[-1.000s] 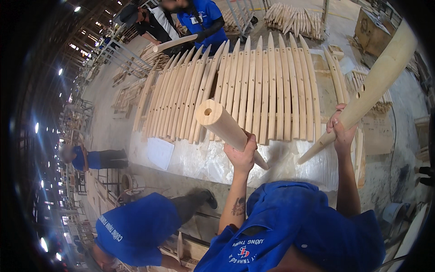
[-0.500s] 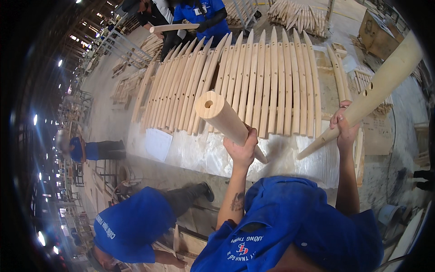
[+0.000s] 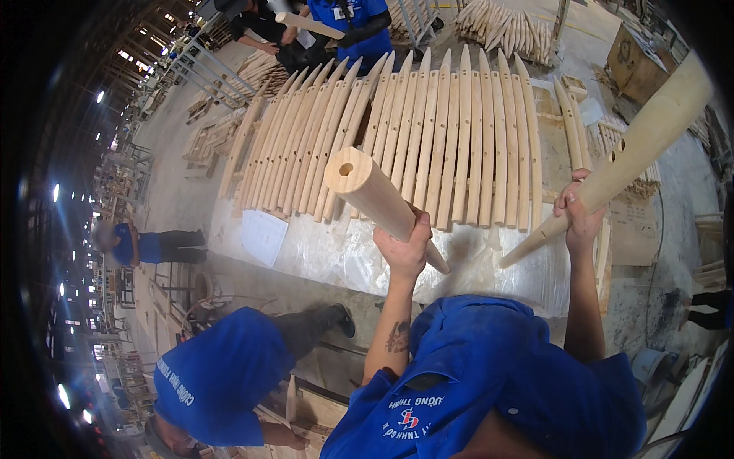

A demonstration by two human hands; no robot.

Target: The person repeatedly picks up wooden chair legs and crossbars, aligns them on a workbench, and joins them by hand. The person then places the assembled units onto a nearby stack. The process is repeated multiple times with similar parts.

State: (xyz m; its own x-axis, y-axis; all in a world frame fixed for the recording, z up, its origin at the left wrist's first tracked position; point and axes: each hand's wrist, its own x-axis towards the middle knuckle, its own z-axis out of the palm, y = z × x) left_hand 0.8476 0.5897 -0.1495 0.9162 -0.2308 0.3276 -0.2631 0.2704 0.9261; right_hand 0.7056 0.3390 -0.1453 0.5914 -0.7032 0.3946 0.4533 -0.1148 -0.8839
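My left hand (image 3: 404, 249) is wrapped round a pale wooden leg (image 3: 375, 195). Its thick end, with a hole in the middle, tilts up toward me, and its thin end points down over the table. In my right hand (image 3: 579, 210) is a second tapered wooden leg (image 3: 650, 130), slanting up to the right, with dark holes along its side. Its narrow tip hangs low above the plastic-covered table (image 3: 344, 260). Beyond both hands lies a row of similar wooden legs (image 3: 428, 145), side by side with their pointed ends away from me.
A paper sheet (image 3: 264, 236) lies at the table's left. Across the table a co-worker in blue (image 3: 355, 19) holds another wooden piece (image 3: 310, 25) beside a person in black. At lower left a bent co-worker (image 3: 222, 375) works. Stacked legs (image 3: 508, 34) stand behind.
My hands keep their hold, and the two legs have barely shifted. Across the table, the co-worker's wooden piece has tilted and moved, and the person in black has reached toward it.
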